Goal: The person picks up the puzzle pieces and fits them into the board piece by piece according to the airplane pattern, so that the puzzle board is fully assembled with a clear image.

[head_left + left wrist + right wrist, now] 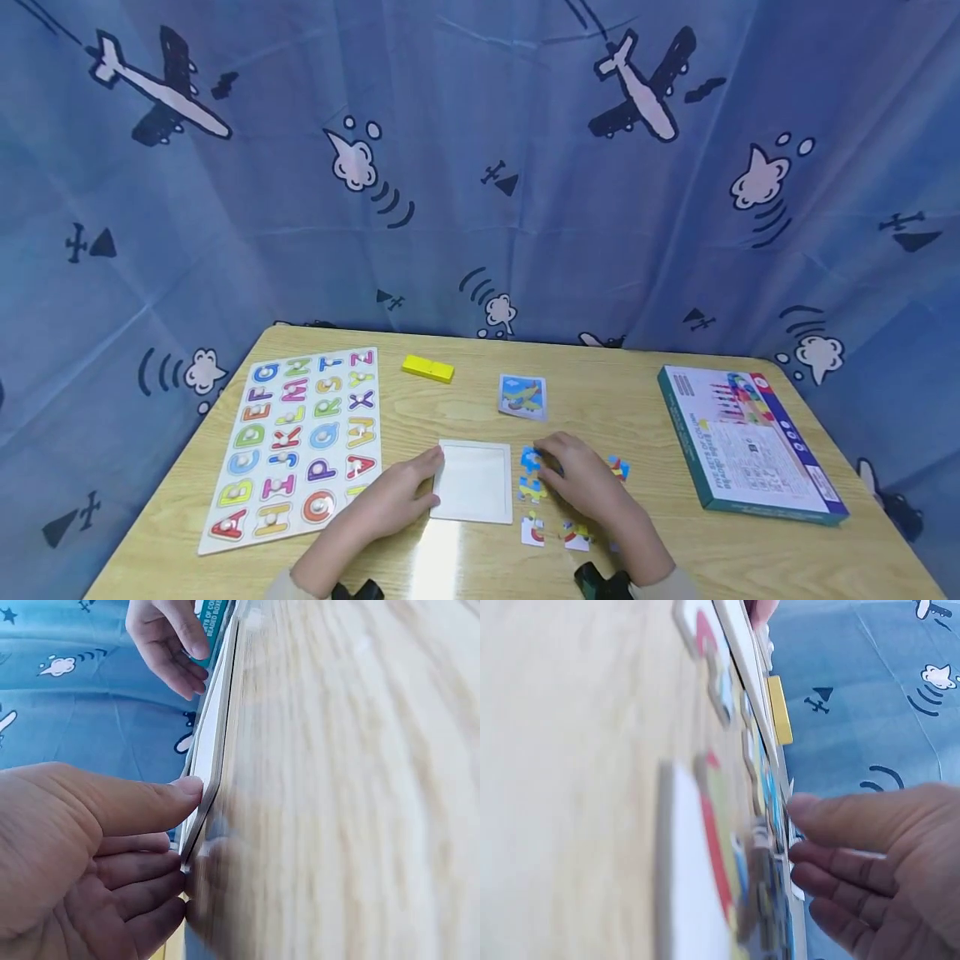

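A white square puzzle tray [472, 482] lies bare on the table between the hands. My left hand [397, 496] touches the tray's left edge, thumb and fingers spread apart along it. In the left wrist view the thumb [146, 806] is straight and its tip meets the tray's rim. To the tray's right, my right hand [583, 477] hovers low over several jigsaw pieces [533, 490], fingers loosely bent. No piece shows in its grasp. More pieces lie near me, one with a red arc [532, 530]; another piece [618, 467] peeks out beyond the hand, which hides others.
Behind the tray lies a small picture card [522, 396] with a yellow plane. A yellow block [427, 368] is farther left. The alphabet board [300, 442] takes up the left side. A flat boxed set [753, 446] lies at right, and a blue curtain [465, 167] hangs behind.
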Motion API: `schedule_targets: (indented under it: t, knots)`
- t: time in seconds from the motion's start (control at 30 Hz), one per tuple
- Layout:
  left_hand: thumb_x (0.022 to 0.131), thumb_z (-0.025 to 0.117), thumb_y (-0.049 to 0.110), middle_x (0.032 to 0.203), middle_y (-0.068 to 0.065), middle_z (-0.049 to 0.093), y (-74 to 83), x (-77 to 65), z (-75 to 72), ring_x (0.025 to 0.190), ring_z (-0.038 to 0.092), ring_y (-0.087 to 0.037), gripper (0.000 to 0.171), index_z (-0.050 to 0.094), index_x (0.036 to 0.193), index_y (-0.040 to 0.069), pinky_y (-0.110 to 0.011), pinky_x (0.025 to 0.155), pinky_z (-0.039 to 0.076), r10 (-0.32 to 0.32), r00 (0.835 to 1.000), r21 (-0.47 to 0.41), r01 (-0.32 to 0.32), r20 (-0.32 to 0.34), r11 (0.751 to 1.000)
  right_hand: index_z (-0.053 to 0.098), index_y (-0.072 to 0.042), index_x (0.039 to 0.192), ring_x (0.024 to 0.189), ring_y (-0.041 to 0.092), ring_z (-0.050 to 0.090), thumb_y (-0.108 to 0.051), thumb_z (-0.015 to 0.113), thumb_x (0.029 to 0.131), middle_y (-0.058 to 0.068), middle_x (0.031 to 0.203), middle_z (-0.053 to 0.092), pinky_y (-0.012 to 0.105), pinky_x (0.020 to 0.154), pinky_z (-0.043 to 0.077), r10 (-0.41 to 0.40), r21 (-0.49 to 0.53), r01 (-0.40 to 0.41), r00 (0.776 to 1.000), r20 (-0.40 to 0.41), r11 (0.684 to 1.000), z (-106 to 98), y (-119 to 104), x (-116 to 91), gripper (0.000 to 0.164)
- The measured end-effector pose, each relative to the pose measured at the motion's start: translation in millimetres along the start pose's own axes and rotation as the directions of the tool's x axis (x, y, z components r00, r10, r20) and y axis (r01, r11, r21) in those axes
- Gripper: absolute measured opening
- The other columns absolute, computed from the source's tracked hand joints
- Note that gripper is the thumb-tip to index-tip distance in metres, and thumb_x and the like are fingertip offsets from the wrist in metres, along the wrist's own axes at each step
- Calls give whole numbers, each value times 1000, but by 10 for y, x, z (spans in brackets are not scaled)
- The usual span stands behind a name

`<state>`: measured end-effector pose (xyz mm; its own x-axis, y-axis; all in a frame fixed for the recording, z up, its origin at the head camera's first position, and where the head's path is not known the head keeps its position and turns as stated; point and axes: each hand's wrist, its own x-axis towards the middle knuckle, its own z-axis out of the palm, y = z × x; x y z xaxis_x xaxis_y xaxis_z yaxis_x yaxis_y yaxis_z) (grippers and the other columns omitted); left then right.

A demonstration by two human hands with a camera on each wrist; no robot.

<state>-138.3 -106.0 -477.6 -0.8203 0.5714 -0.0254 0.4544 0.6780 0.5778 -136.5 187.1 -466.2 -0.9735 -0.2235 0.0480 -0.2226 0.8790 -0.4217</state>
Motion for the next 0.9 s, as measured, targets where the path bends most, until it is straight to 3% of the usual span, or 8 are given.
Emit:
schedule_targets:
  t: [0.27, 0.47, 0.9]
  knots:
    - [90, 64, 21, 149, -15, 37, -66, -6, -27, 134, 41, -34, 56, 46, 138, -2, -46, 107, 38, -3, 1000, -47, 3, 14, 999, 65, -5, 118, 103, 20, 57, -19, 70, 86, 5, 109, 61, 37, 89, 52, -24, -60, 23, 1000, -10, 998, 94, -36, 37, 36]
    - [90, 64, 21, 149, -16, 37, -69, 6, -36, 134, 40, -33, 56, 46, 138, -3, -46, 107, 38, 0, 1000, -72, 1, 21, 997, 68, -5, 110, 99, 19, 56, -16, 71, 85, 4, 105, 59, 38, 84, 53, -37, -73, 33, 998, -53, 997, 133, -38, 39, 28]
    - [90, 64, 22, 150, -13, 37, -73, 16, -43, 134, 40, -33, 56, 46, 138, 0, -46, 107, 38, -4, 1000, -80, 5, 22, 997, 67, -10, 112, 109, 22, 58, -17, 69, 86, 5, 111, 62, 40, 92, 52, 15, -33, -18, 995, -98, 999, 75, -30, 34, 27]
